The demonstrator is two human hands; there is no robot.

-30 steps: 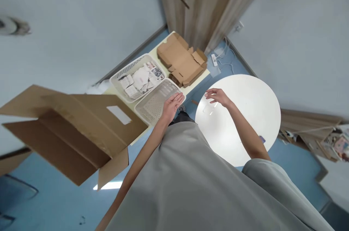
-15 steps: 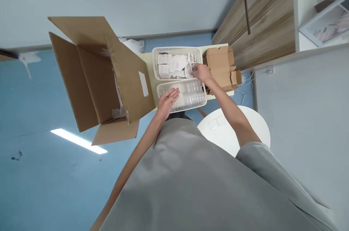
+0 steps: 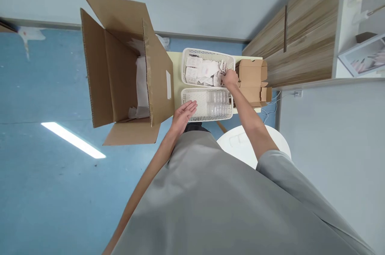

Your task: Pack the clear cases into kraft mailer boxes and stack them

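Note:
My left hand (image 3: 181, 116) is open, palm up with fingers stretched out, over the left end of the near white basket (image 3: 192, 119). Clear plastic cases (image 3: 217, 103) stand in rows in that basket's right half. My right hand (image 3: 231, 77) is closed at the right end of the far white basket (image 3: 184, 66), its fingertips down at the packets. What it holds, if anything, is hidden. Small white printed packets (image 3: 207, 69) fill the far basket, some stacked at its left, others loose.
A large open cardboard box (image 3: 162, 82), with white wrapping inside, stands left of the baskets. Flattened brown cartons (image 3: 250, 76) lie at the right end of the pale table (image 3: 177, 62). A round white table (image 3: 240, 148) is close by my right arm, a wooden cabinet (image 3: 303, 22) beyond.
My right hand has reached lower into the packets, and the small dark-and-clear piece at its fingers no longer shows. My left hand stays open. The whole view has shifted slightly.

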